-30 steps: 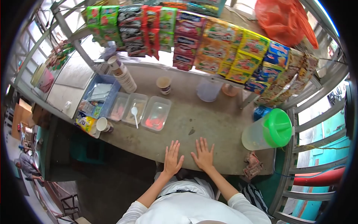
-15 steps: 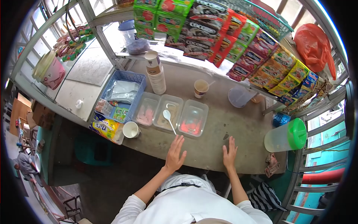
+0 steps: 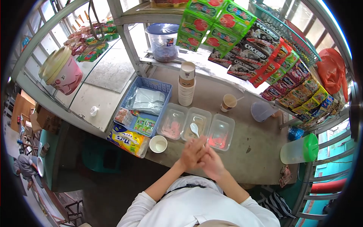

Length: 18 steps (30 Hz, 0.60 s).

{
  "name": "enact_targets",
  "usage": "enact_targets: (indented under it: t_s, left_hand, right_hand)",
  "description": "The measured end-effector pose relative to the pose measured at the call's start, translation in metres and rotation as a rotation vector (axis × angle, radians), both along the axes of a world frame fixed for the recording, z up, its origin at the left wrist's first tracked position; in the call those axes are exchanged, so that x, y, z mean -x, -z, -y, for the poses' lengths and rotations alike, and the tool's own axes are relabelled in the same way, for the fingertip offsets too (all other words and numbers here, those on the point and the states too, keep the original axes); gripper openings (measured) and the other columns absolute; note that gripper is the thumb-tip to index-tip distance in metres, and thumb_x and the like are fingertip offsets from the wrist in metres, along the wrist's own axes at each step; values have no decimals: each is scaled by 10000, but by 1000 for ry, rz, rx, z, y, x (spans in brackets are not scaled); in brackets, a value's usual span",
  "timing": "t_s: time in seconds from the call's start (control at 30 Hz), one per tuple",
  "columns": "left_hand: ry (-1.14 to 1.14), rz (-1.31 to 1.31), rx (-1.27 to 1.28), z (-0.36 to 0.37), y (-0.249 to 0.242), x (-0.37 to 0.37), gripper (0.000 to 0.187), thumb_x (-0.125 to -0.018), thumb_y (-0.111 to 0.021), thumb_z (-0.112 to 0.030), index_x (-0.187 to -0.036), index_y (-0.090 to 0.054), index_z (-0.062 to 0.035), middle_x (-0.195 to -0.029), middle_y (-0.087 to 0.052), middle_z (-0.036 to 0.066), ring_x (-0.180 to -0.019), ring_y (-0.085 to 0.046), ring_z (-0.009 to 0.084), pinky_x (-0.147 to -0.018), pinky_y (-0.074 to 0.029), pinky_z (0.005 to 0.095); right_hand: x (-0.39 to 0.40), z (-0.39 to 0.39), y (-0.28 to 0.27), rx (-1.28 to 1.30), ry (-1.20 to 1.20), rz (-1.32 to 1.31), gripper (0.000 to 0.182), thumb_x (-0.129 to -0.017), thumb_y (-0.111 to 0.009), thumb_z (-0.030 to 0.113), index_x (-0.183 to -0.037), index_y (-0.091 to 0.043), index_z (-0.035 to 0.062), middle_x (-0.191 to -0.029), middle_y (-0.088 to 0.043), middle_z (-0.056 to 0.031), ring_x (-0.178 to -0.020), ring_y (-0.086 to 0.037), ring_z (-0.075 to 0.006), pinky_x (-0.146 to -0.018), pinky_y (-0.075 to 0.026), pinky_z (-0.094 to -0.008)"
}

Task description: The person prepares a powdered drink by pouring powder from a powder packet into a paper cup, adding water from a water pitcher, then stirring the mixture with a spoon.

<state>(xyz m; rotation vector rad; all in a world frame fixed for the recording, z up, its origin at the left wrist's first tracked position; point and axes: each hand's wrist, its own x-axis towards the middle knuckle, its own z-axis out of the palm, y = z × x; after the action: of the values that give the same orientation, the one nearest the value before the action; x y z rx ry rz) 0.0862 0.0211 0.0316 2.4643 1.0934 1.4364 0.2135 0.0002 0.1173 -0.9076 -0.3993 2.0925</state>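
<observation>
2 hands are held together over the near edge of the table [image 3: 261, 145], with the left hand [image 3: 191, 154] laid against the right hand [image 3: 213, 165] and the fingers overlapped. Since the fingers are slightly blurred and partly covered by each other, it cannot be told whether each hand is curled or spread, or whether anything small is held between them.

Just beyond the fingertips, 3 clear plastic containers are set side by side: pink contents are seen in the left container [image 3: 177, 112], a white spoon [image 3: 194, 129] is rested in the middle container [image 3: 200, 115], and red contents are seen in the right container [image 3: 223, 125]. The lower part of the spoon's handle is hidden by the fingers.

To the left of the hands, 1 paper cup [image 3: 158, 144] is placed just beside a yellow-and-blue packet [image 3: 128, 140]. Clear-wrapped items are kept in the blue basket [image 3: 162, 111] behind. A stack of cups [image 3: 186, 90] and 1 cup with a stick in it [image 3: 228, 103] are stood farther back. At the right, a green-lidded pitcher [image 3: 297, 153] is placed, and strips of sachets [image 3: 253, 51] are hung above the table.
</observation>
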Motion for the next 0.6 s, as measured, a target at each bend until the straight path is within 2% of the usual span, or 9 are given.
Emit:
enact_targets:
  t_s: [0.03, 0.1, 0.13, 0.17, 0.23, 0.37, 0.47, 0.57, 0.6]
  left_hand:
    - [-104, -67, 21, -13, -19, 10, 550, -974, -357, -466, -1280, -561, -57, -1398, -499, 152, -1345, -418, 340, -1134, -209, 479]
    - [-238, 238, 237, -37, -25, 34, 413, -950, -470, -362, -1185, -600, -49, -1332, -544, 159, -1292, -468, 348, -1095, -282, 458]
    - [-323, 258, 202, -44, -33, 51, 330, -925, -517, -277, -1137, -611, -43, -1276, -568, 157, -1237, -501, 344, -1053, -325, 457]
    - [-408, 278, 167, -45, -43, 68, 252, -899, -563, -192, -1089, -621, -37, -1219, -592, 155, -1182, -535, 341, -1011, -368, 456]
    - [-529, 195, 95, -40, -61, 101, 190, -857, -582, -54, -1039, -625, -21, -1086, -618, 150, -1045, -577, 326, -929, -417, 447]
    - [-610, 302, 164, -14, -43, 144, 146, -873, -555, -45, -1000, -614, -3, -996, -622, 145, -950, -591, 320, -870, -445, 428]
    - [-706, 307, 208, 10, -26, 150, 125, -878, -546, -41, -975, -607, 10, -966, -620, 148, -929, -597, 322, -836, -463, 405]
    - [-758, 329, 249, 29, -18, 144, 129, -890, -538, -54, -972, -611, 14, -968, -615, 154, -925, -602, 319, -830, -471, 405]
    - [-759, 338, 265, 34, -15, 142, 134, -890, -538, -55, -977, -612, 15, -971, -615, 154, -925, -603, 317, -828, -474, 403]
  right_hand:
    - [-2, -8, 1, -122, -69, 79, 555, -977, -426, 376, -1416, -412, 37, -1485, -392, -136, -1353, -400, -261, -1069, -370, -423]
    - [-6, -18, -36, -363, -170, 94, 550, -955, -463, 366, -1380, -455, 18, -1413, -467, -148, -1283, -468, -246, -1006, -417, -410]
    - [-10, -26, -49, -486, -218, 98, 548, -943, -482, 362, -1362, -476, 8, -1377, -505, -154, -1248, -503, -239, -974, -441, -404]
    - [-19, -36, -43, -530, -258, 13, 505, -914, -528, 320, -1298, -537, -7, -1244, -597, -151, -1147, -563, -225, -928, -457, -399]
    - [-13, -52, -39, -580, -205, 263, 480, -898, -563, 303, -1273, -561, 4, -1183, -626, -127, -1121, -574, -226, -949, -444, -401]
    - [25, -77, -17, -827, -330, 709, 523, -853, -658, 294, -1310, -543, 66, -1235, -603, -100, -1204, -529, -256, -1006, -406, -397]
    - [66, -74, 27, -1286, -383, 912, 689, -794, -730, 338, -1395, -459, 139, -1299, -551, -85, -1261, -472, -254, -1023, -363, -451]
    - [98, -65, 54, -1547, -468, 1205, 842, -742, -771, 354, -1455, -362, 172, -1349, -502, -107, -1308, -412, -284, -1045, -296, -549]
    - [103, -66, 67, -1551, -476, 1206, 863, -726, -781, 357, -1456, -358, 174, -1341, -508, -106, -1303, -418, -294, -1050, -267, -579]
